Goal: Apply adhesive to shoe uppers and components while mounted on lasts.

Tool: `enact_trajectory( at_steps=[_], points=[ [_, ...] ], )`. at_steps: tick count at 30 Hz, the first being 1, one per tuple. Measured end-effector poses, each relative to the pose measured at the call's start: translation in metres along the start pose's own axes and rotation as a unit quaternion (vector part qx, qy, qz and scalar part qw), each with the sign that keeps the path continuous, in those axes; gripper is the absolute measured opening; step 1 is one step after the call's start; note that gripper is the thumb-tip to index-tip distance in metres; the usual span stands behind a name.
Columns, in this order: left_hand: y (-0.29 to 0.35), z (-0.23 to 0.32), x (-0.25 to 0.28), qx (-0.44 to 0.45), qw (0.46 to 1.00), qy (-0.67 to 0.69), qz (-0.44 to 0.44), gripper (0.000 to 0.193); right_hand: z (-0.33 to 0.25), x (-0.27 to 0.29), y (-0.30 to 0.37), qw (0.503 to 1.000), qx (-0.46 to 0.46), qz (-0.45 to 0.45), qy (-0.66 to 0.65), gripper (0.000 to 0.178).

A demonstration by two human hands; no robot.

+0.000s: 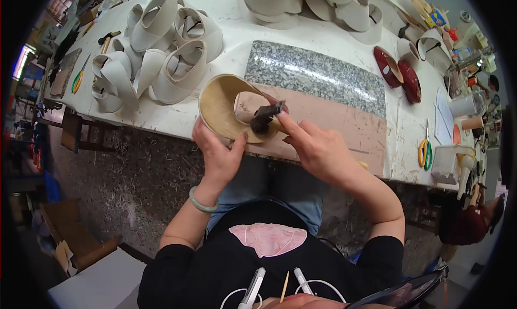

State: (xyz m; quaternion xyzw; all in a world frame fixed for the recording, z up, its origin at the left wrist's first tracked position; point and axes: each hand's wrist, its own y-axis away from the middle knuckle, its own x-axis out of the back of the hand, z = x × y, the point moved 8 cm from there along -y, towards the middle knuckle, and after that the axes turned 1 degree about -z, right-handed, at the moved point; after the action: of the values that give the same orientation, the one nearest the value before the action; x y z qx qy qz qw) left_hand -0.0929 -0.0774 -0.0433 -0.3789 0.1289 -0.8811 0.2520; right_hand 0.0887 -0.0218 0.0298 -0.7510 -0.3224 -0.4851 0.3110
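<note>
My left hand (219,154) grips the lower edge of a curved shoe upper (219,103), thumb on its tan inner side and fingers behind it. The upper is tilted above the table's near edge. My right hand (326,151) is closed round the wooden handle of a hammer, with the index finger stretched toward its head. The dark hammer head (265,117) lies over the upper's lower edge, by the opening; whether it touches cannot be seen. Under and behind the upper is a pinkish-brown board (344,128), with a speckled granite slab (318,72) beyond it.
Several off-white shoe uppers (180,74) cluster at the left, and more uppers (274,4) lie at the back. Two dark red shoes (389,66) stand at the right. Scissors (425,150) lie near the right edge, other scissors (79,77) far left. A person (471,223) is at far right.
</note>
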Motion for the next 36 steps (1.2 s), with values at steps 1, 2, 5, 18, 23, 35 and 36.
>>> enact_trajectory(
  at_steps=[1,2,5,18,23,35,36],
  points=[
    [0.001,-0.014,0.011,0.057,0.989,0.114,0.080,0.056,-0.002,0.006,-0.004,1.000,-0.004,-0.010,0.008,0.063],
    [-0.001,-0.018,0.015,0.057,0.988,0.111,0.086,0.056,-0.003,0.008,-0.007,1.000,-0.007,-0.020,0.015,0.063],
    [-0.004,-0.036,0.006,0.150,0.972,0.180,-0.001,0.058,-0.012,0.006,-0.015,0.999,0.014,0.045,-0.024,0.062],
    [-0.050,0.111,0.026,-0.296,0.931,0.212,-0.007,0.032,0.009,0.063,0.046,0.994,-0.082,0.065,-0.014,0.056],
    [-0.045,0.154,0.006,-0.375,0.895,0.234,-0.065,0.036,0.016,0.047,0.076,0.990,-0.135,0.037,-0.003,0.058],
    [-0.039,0.159,0.002,-0.353,0.907,0.223,-0.059,0.037,0.013,0.045,0.072,0.995,-0.102,-0.010,0.002,0.058],
    [-0.041,0.159,0.002,-0.357,0.906,0.221,-0.055,0.037,0.016,0.050,0.071,0.992,-0.122,-0.011,-0.007,0.058]
  ],
)
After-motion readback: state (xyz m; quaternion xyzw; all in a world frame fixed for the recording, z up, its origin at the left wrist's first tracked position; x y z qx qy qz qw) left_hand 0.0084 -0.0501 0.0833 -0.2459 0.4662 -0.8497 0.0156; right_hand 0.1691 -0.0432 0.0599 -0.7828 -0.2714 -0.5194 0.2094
